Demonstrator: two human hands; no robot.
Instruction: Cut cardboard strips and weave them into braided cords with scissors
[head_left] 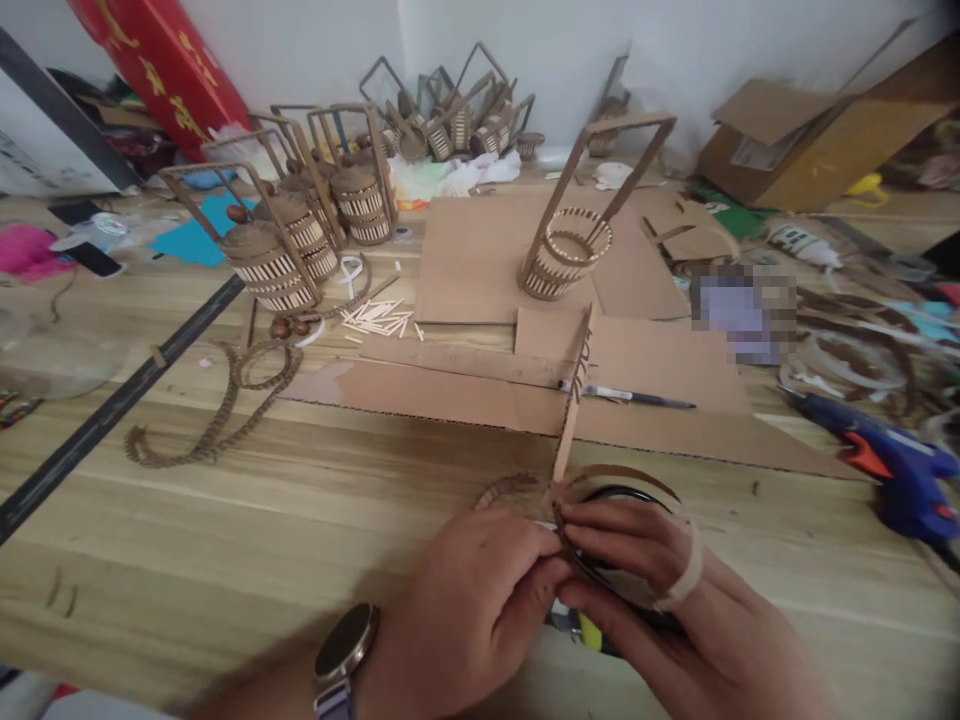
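Observation:
Near the table's front edge, my left hand [480, 590] is closed, thumb and index finger pinching a thin brown cardboard strip [626, 473]. My right hand [667, 580] meets it there, its fingertips closed on the same strip; a pale band wraps one finger. A black loop [626, 491] shows around the right fingers, and a black and yellow piece [590, 632] shows beneath; I cannot make out the whole tool. Just beyond my fingertips, a narrow cardboard piece [568, 435] with dark marks points away. The ribbed part of the strip curls behind my left hand.
A small handled basket [551, 280] stands on flat cardboard [472, 260]. A pen [637, 396] lies nearer. Left are lidded baskets [274, 275], pale sticks [379, 318] and a curled ribbed strip [225, 420]. A blue glue gun [907, 480] lies right, a carton [810, 140] behind.

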